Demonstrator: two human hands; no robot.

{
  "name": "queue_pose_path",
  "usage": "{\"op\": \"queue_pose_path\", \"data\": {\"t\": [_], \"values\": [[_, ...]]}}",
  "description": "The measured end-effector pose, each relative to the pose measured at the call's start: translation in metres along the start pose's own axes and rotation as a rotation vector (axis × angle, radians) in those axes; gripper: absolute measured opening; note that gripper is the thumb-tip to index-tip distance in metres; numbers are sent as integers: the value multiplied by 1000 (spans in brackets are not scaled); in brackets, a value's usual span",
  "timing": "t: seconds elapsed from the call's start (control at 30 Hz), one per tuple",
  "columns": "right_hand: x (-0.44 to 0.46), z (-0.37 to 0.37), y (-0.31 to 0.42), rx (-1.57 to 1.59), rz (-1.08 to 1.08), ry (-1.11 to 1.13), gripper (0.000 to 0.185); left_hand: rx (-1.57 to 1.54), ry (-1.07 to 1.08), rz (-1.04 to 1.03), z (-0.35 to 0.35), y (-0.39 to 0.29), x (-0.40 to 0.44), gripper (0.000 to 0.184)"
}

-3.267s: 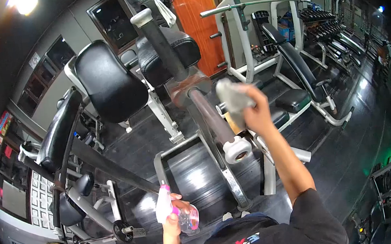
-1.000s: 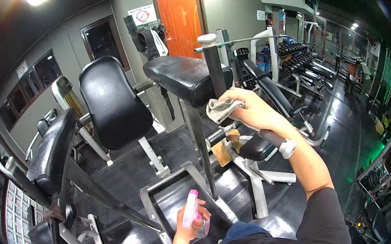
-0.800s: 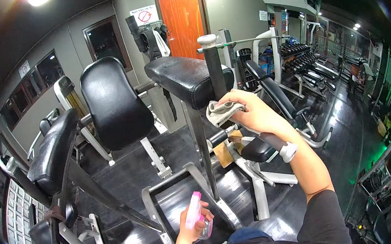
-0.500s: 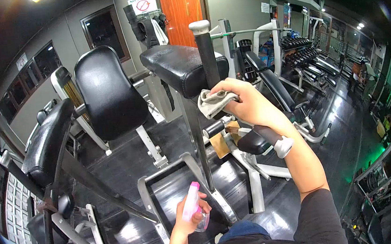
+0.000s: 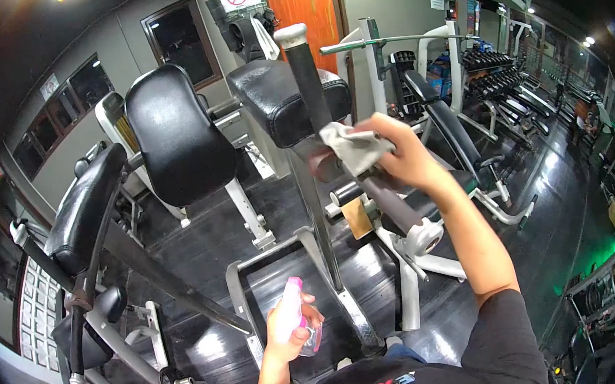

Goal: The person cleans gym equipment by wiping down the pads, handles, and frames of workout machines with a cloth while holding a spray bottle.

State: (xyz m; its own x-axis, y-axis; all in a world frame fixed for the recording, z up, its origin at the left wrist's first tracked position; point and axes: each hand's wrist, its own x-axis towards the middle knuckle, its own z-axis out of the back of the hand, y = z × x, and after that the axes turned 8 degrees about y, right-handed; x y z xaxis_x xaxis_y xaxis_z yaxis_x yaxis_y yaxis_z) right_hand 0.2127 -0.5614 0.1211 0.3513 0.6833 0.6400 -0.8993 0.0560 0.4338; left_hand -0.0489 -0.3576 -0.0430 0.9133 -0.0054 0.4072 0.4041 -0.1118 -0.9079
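Observation:
In my right hand (image 5: 406,154) is a crumpled grey-white cloth (image 5: 354,148), gripped by closed fingers. The cloth lies against the bar where the upright black handle (image 5: 305,81) meets the lower handle (image 5: 394,204); exact contact is blurred. Just behind it is a black padded armrest (image 5: 269,96) on the exercise machine. Lower down, my left hand (image 5: 283,342) is wrapped round a spray bottle (image 5: 289,308) with a pink and white top and clear body. That bottle is held upright above the machine's step frame (image 5: 272,247), apart from it.
A black backrest (image 5: 177,134) and a second armrest pad (image 5: 87,206) stand to the left. Behind on the right are an inclined bench (image 5: 450,130) and a dumbbell rack (image 5: 492,74). Metal frame legs cross the dark floor (image 5: 190,277).
My right hand has moved slightly right and down with the cloth, from the upright handle's base towards the lower handle. The view has shifted a little; the left hand still holds the spray bottle.

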Motion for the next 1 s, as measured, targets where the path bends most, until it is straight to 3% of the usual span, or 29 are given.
{"op": "queue_pose_path", "data": {"t": [0.07,0.2,0.33,0.4,0.47,0.53,0.63,0.73,0.8,0.93,1.0], "values": [[-26,-16,-22,8,20,-89,49,-15,-19,-2,-4,5,4,79],[-34,4,-22,-81,22,38,48,52,-52,-2,-26,-1,17,80],[-5,34,-44,124,125,-128,45,69,-89,-49,-43,-5,25,85],[22,22,-50,217,137,-315,46,115,-105,-57,-50,-3,27,86],[36,0,-54,295,138,-238,45,164,-130,-40,-61,-5,31,86],[24,-26,-54,174,239,-225,49,189,-155,-45,-73,-7,33,87],[-16,-27,-68,421,138,-263,47,219,-193,-50,-81,1,29,88],[-61,-48,-106,395,103,-126,33,216,-269,5,-96,6,25,90],[-60,-51,-118,527,24,-154,27,200,-322,30,-107,12,25,90],[-14,-24,-90,929,-75,-334,40,304,-313,70,-124,25,29,85],[9,-17,-70,818,40,-312,43,348,-354,103,-137,34,33,73]]}}
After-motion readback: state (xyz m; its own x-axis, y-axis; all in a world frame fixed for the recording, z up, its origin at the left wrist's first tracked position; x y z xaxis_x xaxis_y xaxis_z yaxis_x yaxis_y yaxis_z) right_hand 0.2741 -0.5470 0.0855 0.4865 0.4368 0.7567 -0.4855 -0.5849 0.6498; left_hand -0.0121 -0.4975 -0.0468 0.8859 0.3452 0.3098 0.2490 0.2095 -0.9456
